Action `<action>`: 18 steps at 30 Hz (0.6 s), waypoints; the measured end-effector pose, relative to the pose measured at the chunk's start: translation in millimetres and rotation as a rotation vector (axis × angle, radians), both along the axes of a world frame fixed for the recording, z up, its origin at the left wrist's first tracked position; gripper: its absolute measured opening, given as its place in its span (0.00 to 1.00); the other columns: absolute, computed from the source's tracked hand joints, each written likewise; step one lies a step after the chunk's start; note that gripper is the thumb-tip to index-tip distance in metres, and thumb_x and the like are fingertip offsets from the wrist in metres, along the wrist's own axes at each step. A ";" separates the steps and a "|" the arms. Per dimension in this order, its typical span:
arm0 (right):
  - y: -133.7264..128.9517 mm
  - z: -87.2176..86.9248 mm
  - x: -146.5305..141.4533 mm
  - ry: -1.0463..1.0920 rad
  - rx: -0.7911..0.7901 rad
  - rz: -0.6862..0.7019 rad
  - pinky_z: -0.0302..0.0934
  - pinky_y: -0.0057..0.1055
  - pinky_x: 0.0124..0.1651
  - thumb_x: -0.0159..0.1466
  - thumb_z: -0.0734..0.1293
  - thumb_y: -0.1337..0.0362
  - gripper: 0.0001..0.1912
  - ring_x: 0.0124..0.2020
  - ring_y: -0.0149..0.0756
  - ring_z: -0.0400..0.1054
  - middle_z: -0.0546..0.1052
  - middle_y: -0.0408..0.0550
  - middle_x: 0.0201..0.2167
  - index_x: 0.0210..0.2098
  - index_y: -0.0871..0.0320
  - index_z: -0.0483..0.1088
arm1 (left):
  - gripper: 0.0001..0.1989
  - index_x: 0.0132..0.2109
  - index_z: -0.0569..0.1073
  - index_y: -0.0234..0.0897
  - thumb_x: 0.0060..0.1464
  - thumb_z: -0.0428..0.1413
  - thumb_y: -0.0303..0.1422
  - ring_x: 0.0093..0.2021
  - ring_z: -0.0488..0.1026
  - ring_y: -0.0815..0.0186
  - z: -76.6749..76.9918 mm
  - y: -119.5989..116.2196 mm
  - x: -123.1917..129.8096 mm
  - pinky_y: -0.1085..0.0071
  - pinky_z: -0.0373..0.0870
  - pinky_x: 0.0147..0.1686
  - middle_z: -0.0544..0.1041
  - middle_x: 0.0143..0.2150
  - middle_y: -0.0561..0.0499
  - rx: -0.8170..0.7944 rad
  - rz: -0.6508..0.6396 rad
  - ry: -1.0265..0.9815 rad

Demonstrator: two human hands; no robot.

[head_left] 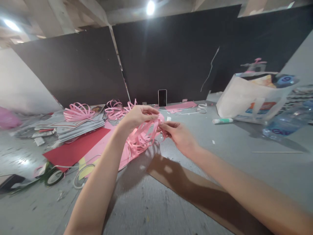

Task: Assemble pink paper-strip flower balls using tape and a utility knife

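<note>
Both hands hold up a bundle of looped pink paper strips (144, 132) near the middle of the view. My left hand (144, 114) is closed on its upper part, fingers bent over the loops. At the right side of the bundle, my right hand (174, 130) pinches the strips between thumb and fingers. Loops hang down in front of pink paper sheets (124, 156) on the grey table. Below my right hand lies a brown cardboard strip (181, 179).
Left: looped pink strips (78, 112) on stacked papers (80, 129), red sheet (75, 148), tape roll (54, 177). A phone (162, 98) stands at the back. Right: glue stick (222, 120), white bag (244, 101), plastic bottle (288, 122), thin stick (276, 152).
</note>
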State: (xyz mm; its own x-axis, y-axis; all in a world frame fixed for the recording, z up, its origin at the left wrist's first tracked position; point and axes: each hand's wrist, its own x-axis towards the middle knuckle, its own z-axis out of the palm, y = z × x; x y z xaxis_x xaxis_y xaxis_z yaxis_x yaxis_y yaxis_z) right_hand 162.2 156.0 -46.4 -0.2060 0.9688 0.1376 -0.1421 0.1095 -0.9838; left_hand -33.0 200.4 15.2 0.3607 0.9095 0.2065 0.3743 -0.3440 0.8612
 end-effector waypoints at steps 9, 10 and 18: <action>-2.8 2.0 -1.6 -0.004 0.024 -0.010 0.56 0.37 0.36 0.60 0.76 0.47 0.17 0.29 0.33 0.58 0.74 0.45 0.28 0.27 0.54 0.79 | 0.13 0.45 0.84 0.41 0.52 0.68 0.39 0.42 0.77 0.62 -4.2 1.8 -3.9 0.68 0.69 0.37 0.83 0.44 0.46 -0.004 0.036 0.044; -3.4 2.4 -2.0 0.002 0.023 -0.009 0.55 0.37 0.36 0.60 0.76 0.47 0.17 0.29 0.33 0.58 0.73 0.44 0.27 0.27 0.54 0.78 | 0.13 0.45 0.84 0.41 0.52 0.68 0.38 0.42 0.77 0.62 -5.0 2.1 -4.1 0.68 0.69 0.37 0.83 0.44 0.46 -0.004 0.039 0.037; -5.2 0.8 -3.9 0.041 0.025 -0.014 0.55 0.36 0.36 0.61 0.75 0.49 0.15 0.29 0.33 0.57 0.71 0.44 0.26 0.27 0.54 0.78 | 0.13 0.45 0.84 0.41 0.52 0.67 0.38 0.38 0.76 0.65 -7.5 3.0 -3.7 0.69 0.68 0.34 0.83 0.43 0.46 -0.005 0.047 0.007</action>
State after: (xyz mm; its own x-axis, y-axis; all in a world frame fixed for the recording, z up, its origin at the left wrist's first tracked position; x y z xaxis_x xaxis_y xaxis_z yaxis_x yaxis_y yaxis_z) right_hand 158.3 150.8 -45.6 -0.1864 0.9678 0.1694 -0.1809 0.1357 -0.9741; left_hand -36.7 203.4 7.8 0.3190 0.9264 0.1999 0.3961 -0.3219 0.8599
